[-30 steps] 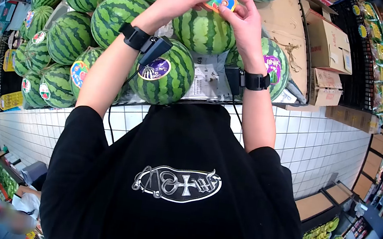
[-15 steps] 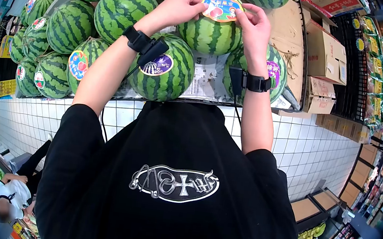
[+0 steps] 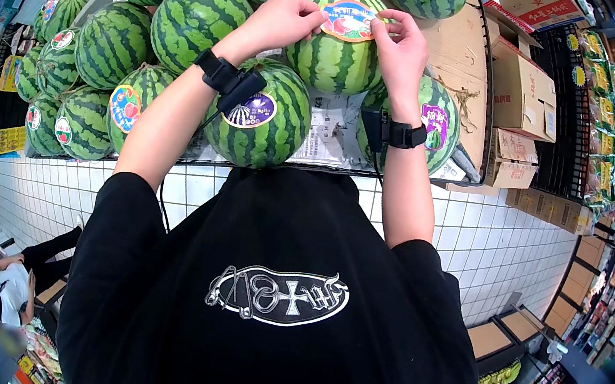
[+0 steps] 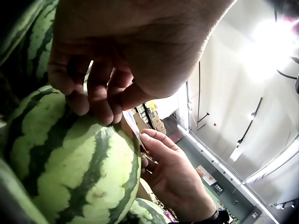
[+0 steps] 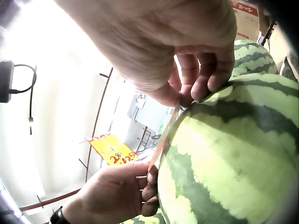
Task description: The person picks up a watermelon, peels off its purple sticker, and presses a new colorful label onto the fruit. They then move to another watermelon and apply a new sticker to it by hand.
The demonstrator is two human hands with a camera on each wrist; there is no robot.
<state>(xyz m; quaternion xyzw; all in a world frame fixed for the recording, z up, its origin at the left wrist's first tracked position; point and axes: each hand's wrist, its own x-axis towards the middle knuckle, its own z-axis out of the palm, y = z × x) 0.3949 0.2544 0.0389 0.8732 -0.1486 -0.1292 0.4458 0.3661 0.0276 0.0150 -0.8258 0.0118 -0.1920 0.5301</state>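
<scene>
A colourful oval sticker (image 3: pixel 348 21) with a blue top and an orange rim lies against the upper front of a striped watermelon (image 3: pixel 332 65). My left hand (image 3: pixel 282 19) pinches its left end between thumb and fingers. At the opposite end, my right hand (image 3: pixel 405 56) holds the edge with thumb and forefinger. The right wrist view shows the sticker edge-on (image 5: pixel 167 135), close along the melon's rind, with the fingers of both hands at its ends. Below my left forearm sits another watermelon (image 3: pixel 256 139) bearing a purple label (image 3: pixel 250 111).
Several more watermelons (image 3: pixel 115 42) are piled to the left, and one with a purple sticker (image 3: pixel 434 125) sits under my right wrist. Cardboard (image 3: pixel 462 53) lines the display's right side. Stacked boxes (image 3: pixel 524 88) stand beyond it. A person (image 3: pixel 11 293) is at the lower left.
The sticker was held up and tilted above the watermelon; both hands have lowered it against the rind. In the last half second the hands shifted only slightly. The other person has moved a little.
</scene>
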